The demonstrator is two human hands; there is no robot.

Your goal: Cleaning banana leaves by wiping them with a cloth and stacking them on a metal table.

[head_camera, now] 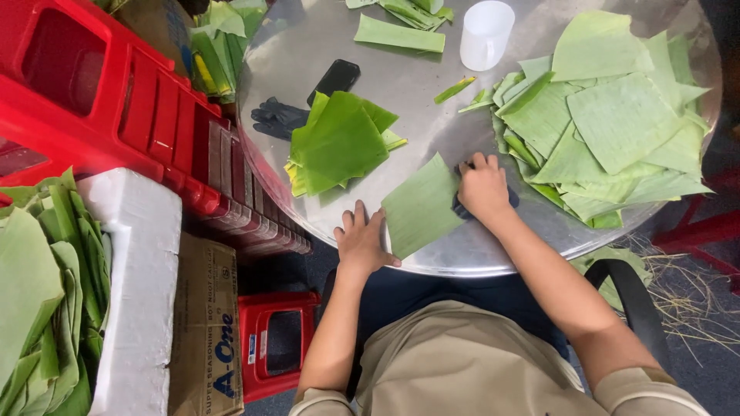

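Note:
A pale green banana leaf piece [420,206] lies flat near the front edge of the round metal table [416,85]. My left hand [361,237] rests flat on the table edge, its thumb on the leaf's left corner. My right hand [483,185] presses a dark blue cloth [462,209] against the leaf's right edge; most of the cloth is hidden under the hand. A neat stack of darker green leaf pieces [339,142] sits just beyond the left hand. A large loose pile of pale leaf pieces [609,123] spreads to the right of my right hand.
A black phone [334,80] and a dark glove [277,117] lie at the table's left. A white plastic cup [486,34] stands at the back. Red plastic stools [116,100], a white foam box of leaves [131,270] and a cardboard box [206,331] crowd the left floor.

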